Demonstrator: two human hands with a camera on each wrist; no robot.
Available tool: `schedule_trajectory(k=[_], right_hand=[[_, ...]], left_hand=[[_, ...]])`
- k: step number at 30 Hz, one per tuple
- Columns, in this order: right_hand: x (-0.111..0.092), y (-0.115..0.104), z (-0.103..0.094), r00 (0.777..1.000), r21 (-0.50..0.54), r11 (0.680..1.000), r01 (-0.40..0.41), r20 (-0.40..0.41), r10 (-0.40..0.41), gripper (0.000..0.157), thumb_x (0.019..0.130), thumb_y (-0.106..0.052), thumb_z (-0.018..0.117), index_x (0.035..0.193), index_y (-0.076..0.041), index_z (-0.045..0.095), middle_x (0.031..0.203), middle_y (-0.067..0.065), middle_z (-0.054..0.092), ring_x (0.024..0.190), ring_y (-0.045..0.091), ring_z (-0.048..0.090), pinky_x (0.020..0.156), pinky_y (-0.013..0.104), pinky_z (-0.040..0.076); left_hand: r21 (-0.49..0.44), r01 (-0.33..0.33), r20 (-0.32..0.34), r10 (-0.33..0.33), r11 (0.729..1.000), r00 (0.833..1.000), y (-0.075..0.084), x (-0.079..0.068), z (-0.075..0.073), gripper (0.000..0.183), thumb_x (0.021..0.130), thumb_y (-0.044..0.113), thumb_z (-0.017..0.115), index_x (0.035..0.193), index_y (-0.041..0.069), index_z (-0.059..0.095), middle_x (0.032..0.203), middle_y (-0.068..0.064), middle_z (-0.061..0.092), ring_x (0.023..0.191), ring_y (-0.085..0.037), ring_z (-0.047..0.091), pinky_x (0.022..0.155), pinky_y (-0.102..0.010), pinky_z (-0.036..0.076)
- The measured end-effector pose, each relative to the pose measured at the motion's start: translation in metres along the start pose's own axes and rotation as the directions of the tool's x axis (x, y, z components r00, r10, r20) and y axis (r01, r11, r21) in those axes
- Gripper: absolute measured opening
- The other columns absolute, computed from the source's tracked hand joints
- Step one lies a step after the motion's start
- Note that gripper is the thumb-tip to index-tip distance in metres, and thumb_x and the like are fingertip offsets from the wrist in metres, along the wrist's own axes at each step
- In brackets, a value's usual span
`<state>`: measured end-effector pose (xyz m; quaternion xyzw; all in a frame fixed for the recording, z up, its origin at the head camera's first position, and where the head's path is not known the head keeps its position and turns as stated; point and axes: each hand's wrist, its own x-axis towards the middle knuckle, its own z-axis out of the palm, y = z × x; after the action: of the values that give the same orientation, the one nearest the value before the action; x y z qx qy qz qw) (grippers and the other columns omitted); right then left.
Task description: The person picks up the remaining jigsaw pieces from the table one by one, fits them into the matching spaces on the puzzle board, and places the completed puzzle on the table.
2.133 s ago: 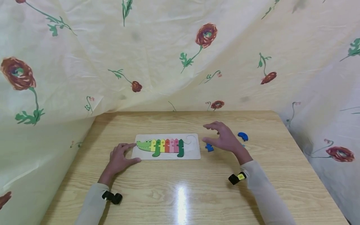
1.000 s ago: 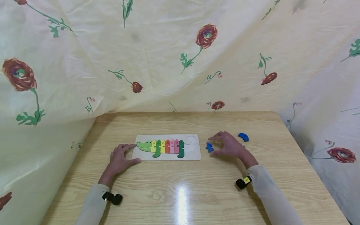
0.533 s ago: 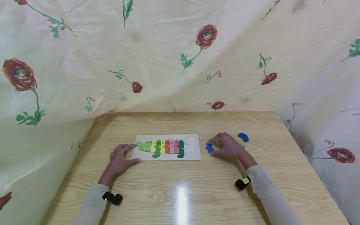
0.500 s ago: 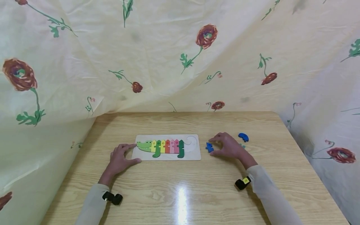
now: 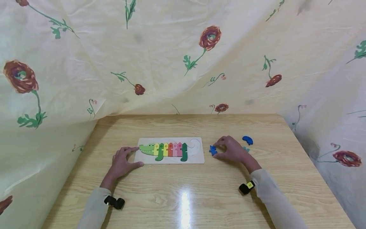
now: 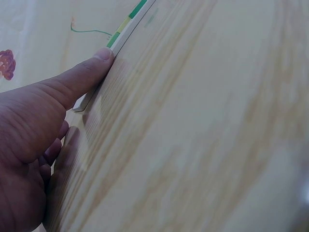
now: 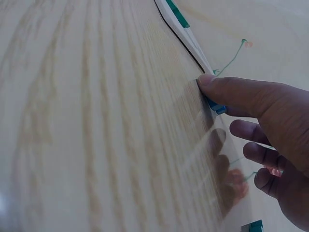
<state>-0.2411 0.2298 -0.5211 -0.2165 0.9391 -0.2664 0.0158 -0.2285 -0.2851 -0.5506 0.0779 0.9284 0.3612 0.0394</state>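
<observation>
A pale puzzle board (image 5: 168, 160) lies on the table with crocodile pieces (image 5: 175, 149) set in it: green head, yellow, green, red and pink segments. At its right end a curled tail outline shows bare. My left hand (image 5: 121, 162) holds the board's left end, index finger at the left edge and thumb on the near edge; the thumb pressed there also shows in the left wrist view. Just right of the board, my right hand (image 5: 230, 149) pinches a small blue puzzle piece (image 5: 213, 150) between thumb and index finger, low at the table. Its other fingers are loosely bent.
Behind the right hand lie a curved blue puzzle piece (image 5: 247, 140) and a teal piece (image 5: 246, 149), partly covered by the wrist. The wooden table (image 5: 160, 197) meets a flowered cloth (image 5: 171, 63) at the back and sides.
My right hand has come down from above the blue piece, and its thumb and index finger have drawn together onto it. The left hand and the board stay put.
</observation>
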Motion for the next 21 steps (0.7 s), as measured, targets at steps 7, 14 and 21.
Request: schedule_trajectory(k=[7, 14, 21], right_hand=[[-0.0015, 0.0009, 0.0015, 0.999, 0.002, 0.999, 0.033, -0.019, -0.032, 0.039, 0.081, -0.037, 0.088, 0.111, -0.014, 0.079, 0.111, 0.002, 0.068, 0.106, 0.025, 0.058, 0.093, 0.050, 0.048], [-0.0012, 0.0008, 0.0014, 0.998, -0.012, 0.999, 0.046, -0.036, -0.047, 0.038, 0.080, -0.035, 0.089, 0.109, -0.014, 0.079, 0.111, 0.003, 0.068, 0.106, 0.024, 0.058, 0.093, 0.049, 0.049], [-0.0014, -0.0014, 0.0006, 0.998, -0.030, 0.999, 0.037, -0.049, -0.038, 0.040, 0.079, -0.037, 0.089, 0.109, -0.013, 0.079, 0.112, 0.004, 0.069, 0.106, 0.025, 0.058, 0.093, 0.049, 0.049]], left_hand=[[0.009, -0.007, 0.000, 0.007, 1.000, 1.000, -0.0010, 0.0000, 0.0007, 0.087, 0.075, 0.056, 0.086, 0.147, 0.018, 0.056, 0.145, -0.024, 0.045, 0.132, -0.045, 0.038, 0.102, -0.059, 0.023], [0.015, 0.000, 0.006, 0.000, 1.000, 1.000, 0.0000, 0.0008, 0.0011, 0.088, 0.075, 0.058, 0.085, 0.148, 0.018, 0.055, 0.145, -0.024, 0.044, 0.133, -0.046, 0.037, 0.103, -0.060, 0.023], [0.012, -0.001, 0.006, 0.001, 1.000, 1.000, -0.0014, 0.0004, 0.0016, 0.088, 0.076, 0.058, 0.085, 0.148, 0.018, 0.055, 0.146, -0.024, 0.043, 0.133, -0.045, 0.037, 0.102, -0.060, 0.023]])
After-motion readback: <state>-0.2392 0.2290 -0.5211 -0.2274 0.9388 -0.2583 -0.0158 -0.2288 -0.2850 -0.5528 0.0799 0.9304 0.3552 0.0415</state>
